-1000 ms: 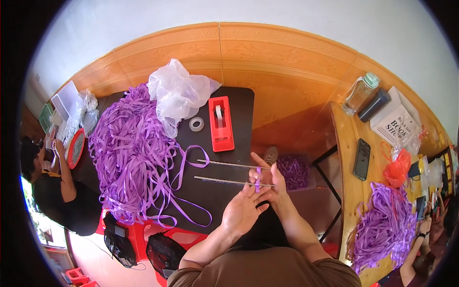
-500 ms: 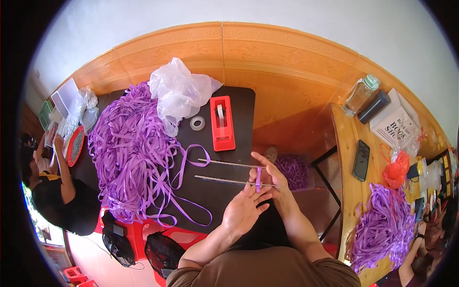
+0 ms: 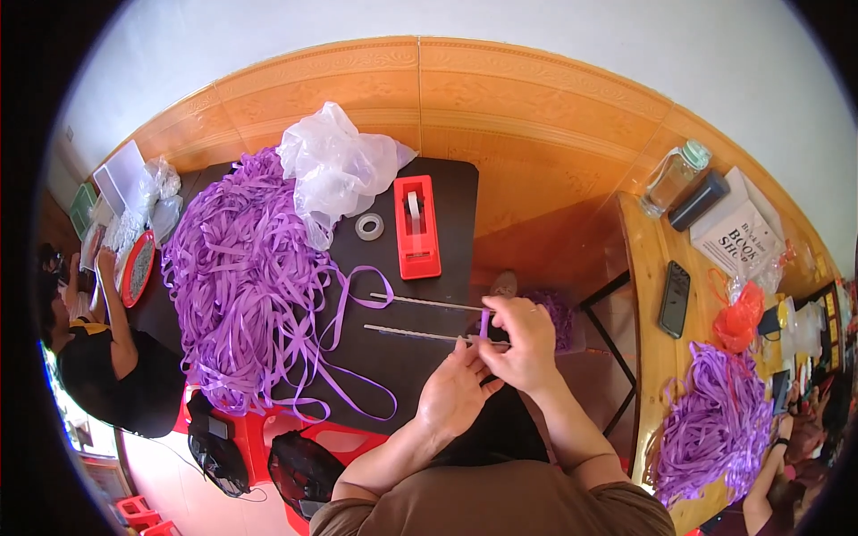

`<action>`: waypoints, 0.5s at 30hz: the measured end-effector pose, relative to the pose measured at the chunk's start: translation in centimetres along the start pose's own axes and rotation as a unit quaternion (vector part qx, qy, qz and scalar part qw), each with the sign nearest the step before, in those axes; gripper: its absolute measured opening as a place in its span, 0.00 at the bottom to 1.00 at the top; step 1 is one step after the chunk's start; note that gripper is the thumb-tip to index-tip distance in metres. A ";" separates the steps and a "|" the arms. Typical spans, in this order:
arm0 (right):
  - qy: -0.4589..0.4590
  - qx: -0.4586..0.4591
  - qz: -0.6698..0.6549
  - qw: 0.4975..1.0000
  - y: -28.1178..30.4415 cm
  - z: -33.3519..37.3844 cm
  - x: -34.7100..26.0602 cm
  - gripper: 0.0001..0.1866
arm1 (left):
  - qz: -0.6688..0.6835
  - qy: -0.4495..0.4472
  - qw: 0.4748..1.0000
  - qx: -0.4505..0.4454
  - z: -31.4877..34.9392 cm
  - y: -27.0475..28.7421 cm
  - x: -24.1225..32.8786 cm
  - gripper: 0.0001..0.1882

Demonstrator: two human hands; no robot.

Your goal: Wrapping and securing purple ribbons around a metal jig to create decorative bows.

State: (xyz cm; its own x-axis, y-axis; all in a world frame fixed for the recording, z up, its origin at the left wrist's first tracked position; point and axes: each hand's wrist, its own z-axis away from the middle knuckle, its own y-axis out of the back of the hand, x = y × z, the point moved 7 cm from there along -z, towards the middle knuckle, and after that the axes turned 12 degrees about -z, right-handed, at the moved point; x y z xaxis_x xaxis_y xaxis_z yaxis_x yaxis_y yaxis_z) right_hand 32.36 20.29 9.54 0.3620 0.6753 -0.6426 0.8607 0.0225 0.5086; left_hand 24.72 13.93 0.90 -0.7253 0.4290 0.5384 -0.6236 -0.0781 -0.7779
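Two thin metal rods (image 3: 420, 334) lie side by side, reaching from over the dark tabletop toward me. A short purple ribbon (image 3: 484, 322) spans them near their close ends. My right hand (image 3: 525, 344) is curled over that end from the right, its thumb and fingers closed around the ribbon. Below the nearer rod, my left hand (image 3: 450, 389) is turned palm up, fingers apart, with the fingertips at the rod and the ribbon's lower end. The right hand covers the rod ends. A loose ribbon loop from a large purple ribbon pile (image 3: 241, 286) passes by the far rod's tip.
On the dark table (image 3: 456, 214) are a red tape dispenser (image 3: 417, 228), a tape roll (image 3: 369, 227) and a clear plastic bag (image 3: 340, 170). The wooden table at right holds a phone (image 3: 675, 299), a bottle (image 3: 675, 179) and more purple ribbon (image 3: 715, 429). Other people sit left and right.
My right hand has turned from an open, palm-showing pose to fingers curled over the ribbon and rod ends. The left hand has stayed nearly in place.
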 end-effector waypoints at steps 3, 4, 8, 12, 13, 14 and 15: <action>0.017 -0.017 0.062 0.998 -1.5 -0.6 -0.3 0.28 | 0.005 -0.003 1.000 -0.004 0.1 0.0 -0.1 0.28; 0.007 -0.024 0.083 0.996 -2.0 -0.6 -0.1 0.27 | 0.005 -0.004 1.000 -0.004 0.1 -0.1 0.0 0.28; -0.012 -0.004 0.118 0.993 -2.7 0.0 1.1 0.23 | 0.012 0.011 1.000 -0.004 0.2 -0.4 0.0 0.28; -0.020 0.038 0.095 0.995 -2.0 0.9 1.5 0.21 | -0.011 0.006 1.000 -0.019 0.0 -0.4 0.0 0.31; -0.038 0.053 0.053 0.996 -1.7 1.1 2.0 0.20 | -0.011 0.006 1.000 -0.019 0.0 -0.4 0.0 0.31; -0.056 0.068 0.010 0.996 -1.5 1.4 2.5 0.20 | -0.012 0.008 1.000 -0.008 -0.1 -0.2 -0.1 0.31; -0.056 0.068 0.009 0.996 -1.4 1.7 2.5 0.20 | -0.013 0.010 1.000 0.002 -0.1 0.0 -0.2 0.32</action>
State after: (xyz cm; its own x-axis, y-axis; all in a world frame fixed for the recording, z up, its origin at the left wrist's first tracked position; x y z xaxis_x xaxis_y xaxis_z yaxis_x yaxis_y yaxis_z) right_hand 32.67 20.72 6.29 0.4098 0.5880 -0.6974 0.8911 -0.0946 0.4438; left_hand 24.90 13.95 0.73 -0.7031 0.4495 0.5510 -0.6430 -0.0711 -0.7625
